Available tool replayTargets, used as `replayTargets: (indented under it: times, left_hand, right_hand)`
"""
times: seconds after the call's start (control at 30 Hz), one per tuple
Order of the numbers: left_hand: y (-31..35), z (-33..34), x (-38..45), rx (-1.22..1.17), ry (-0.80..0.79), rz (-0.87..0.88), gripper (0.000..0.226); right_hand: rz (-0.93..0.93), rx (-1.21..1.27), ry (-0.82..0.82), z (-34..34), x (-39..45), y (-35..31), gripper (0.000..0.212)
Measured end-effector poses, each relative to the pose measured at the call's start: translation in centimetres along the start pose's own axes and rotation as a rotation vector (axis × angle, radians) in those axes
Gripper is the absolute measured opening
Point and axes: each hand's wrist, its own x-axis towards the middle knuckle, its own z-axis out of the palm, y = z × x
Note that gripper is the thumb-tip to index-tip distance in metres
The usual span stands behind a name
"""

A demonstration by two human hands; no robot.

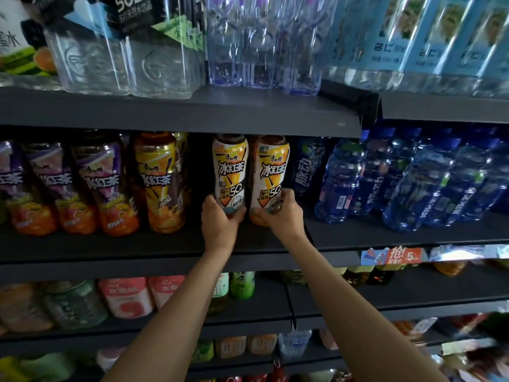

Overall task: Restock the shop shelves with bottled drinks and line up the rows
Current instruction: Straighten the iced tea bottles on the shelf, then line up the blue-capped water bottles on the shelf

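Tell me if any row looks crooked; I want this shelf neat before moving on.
The blue bottles on the right lean and sit unevenly, not in a straight front line. The two white-label tea bottles, gripped by the left hand and right hand, stand upright, side by side.

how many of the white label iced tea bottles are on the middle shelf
2. The left white-label bottle is gripped by the left hand; the right white-label bottle beside it by the right hand. More may be hidden behind.

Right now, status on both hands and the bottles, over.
Left hand grips left white-label tea bottle. Right hand grips right white-label tea bottle. Both upright on the middle shelf, side by side. Nothing blocking.
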Motion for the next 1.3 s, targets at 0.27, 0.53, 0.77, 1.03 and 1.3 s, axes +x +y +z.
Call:
replayTargets:
  times: [0.27,0.53,0.77,1.03,1.3]
  left_hand:
    - [-0.4,-0.2,-0.4,-0.02,0.025,0.021,0.055]
    - [0.8,-1.2,-2.7,-0.017,0.16,0.238,0.062]
    - [6.4,5.1,-6.0,0.012,0.036,0.633,0.035]
    - [8.4,12.9,-3.6,0.09,-0.045,0.258,0.053]
    - [10.0,17.0,-0.7,0.037,-0.169,0.052,0.059]
  right_hand:
    - [0.02,0.023,0.082,1.3,-1.1,-1.0,0.054]
    - [-0.007,0.002,0.118,-2.0,-1.1,-0.1,0.066]
    - [0.117,-0.102,0.462,-9.4,2.4,4.3,0.078]
    - [-0.02,-0.137,0.276,-11.6,4.1,6.8,0.079]
    - [-0.054,-0.25,0.219,-15.8,3.0,8.6,0.082]
